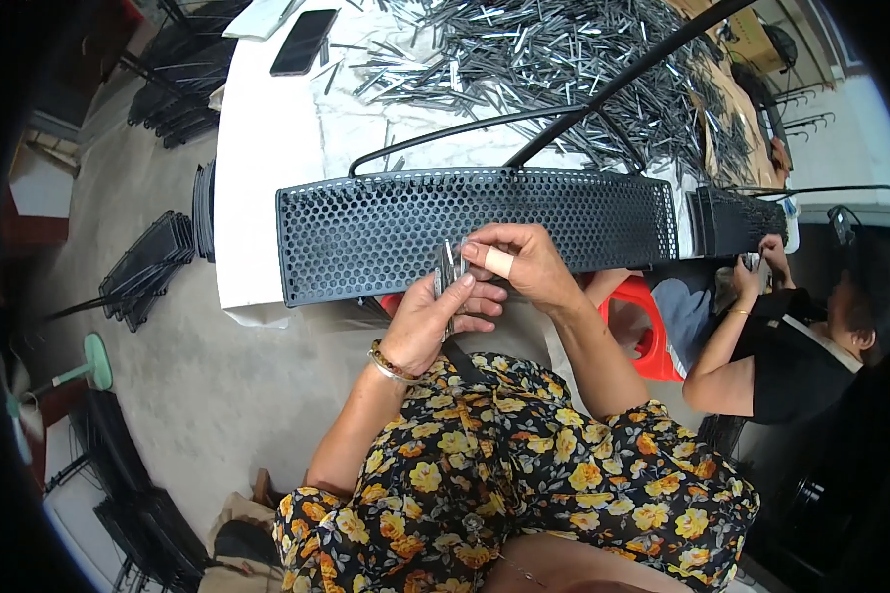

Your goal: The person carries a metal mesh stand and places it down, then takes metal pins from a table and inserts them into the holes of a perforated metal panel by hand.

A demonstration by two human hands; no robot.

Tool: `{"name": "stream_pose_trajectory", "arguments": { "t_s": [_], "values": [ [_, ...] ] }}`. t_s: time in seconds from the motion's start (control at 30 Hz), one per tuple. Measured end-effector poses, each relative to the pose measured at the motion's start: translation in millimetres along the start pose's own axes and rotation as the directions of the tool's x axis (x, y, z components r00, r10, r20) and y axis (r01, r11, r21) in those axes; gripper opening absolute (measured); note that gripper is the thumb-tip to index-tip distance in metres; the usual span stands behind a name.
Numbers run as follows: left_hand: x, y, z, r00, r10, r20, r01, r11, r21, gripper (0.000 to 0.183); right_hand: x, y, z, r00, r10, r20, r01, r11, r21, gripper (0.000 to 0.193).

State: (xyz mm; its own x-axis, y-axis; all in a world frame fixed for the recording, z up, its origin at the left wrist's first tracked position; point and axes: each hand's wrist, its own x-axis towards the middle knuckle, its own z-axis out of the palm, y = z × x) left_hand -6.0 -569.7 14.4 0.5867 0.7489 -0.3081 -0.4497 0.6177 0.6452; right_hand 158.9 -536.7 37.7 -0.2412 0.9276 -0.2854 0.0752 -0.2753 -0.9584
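My left hand [440, 308] is closed around a small bundle of thin dark metal strips [446, 265] that stand up between thumb and fingers. Just to its right, my right hand [526, 265] pinches a small shiny strip [464, 256] between thumb and forefinger; a pale bandage wraps one finger. Both hands are over the near edge of a black perforated metal panel [386, 212], which has rows of round holes and a black rod frame [465, 127] rising from its far side.
A heap of loose dark strips [524, 59] covers the far part of the white-covered table [257, 148]. A black phone [304, 42] lies at the far left. Beside a red stool [635, 316], a co-worker [761, 346] handles another black panel. Black panels [148, 267] stand on the left floor.
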Motion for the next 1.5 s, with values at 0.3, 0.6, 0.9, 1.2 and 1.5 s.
{"name": "stream_pose_trajectory", "arguments": {
  "t_s": [0.3, 0.6, 0.9, 1.2, 1.5],
  "values": [
    [15.9, -10.3, 14.6, 0.998, -0.059, -0.028, 0.062, 0.993, 0.101, 0.031, 15.8, -5.3, -40.7, 0.824, -0.349, -0.447, 0.310, 0.937, -0.161, 0.020],
    [3.2, -10.9, 19.7, 0.997, -0.073, 0.001, 0.072, 0.992, 0.105, 0.030, 45.2, 0.2, -42.6, 0.718, -0.631, -0.293, 0.404, 0.721, -0.563, 0.017],
    [-6.8, -20.5, 27.8, 0.997, -0.046, -0.065, 0.051, 0.997, 0.066, 0.028, 41.1, 1.0, -53.1, 0.631, -0.776, -0.006, 0.550, 0.453, -0.702, 0.016],
    [-16.4, -23.0, 49.4, 0.992, -0.020, -0.125, 0.032, 0.995, 0.090, 0.026, 32.2, 1.0, -63.9, 0.698, -0.715, -0.040, 0.558, 0.578, -0.596, 0.014],
    [-29.4, -30.9, 55.8, 0.986, -0.024, -0.168, 0.036, 0.997, 0.069, 0.026, 21.9, -5.5, -61.4, 0.568, -0.821, 0.061, 0.652, 0.403, -0.643, 0.015]
  ]
}}
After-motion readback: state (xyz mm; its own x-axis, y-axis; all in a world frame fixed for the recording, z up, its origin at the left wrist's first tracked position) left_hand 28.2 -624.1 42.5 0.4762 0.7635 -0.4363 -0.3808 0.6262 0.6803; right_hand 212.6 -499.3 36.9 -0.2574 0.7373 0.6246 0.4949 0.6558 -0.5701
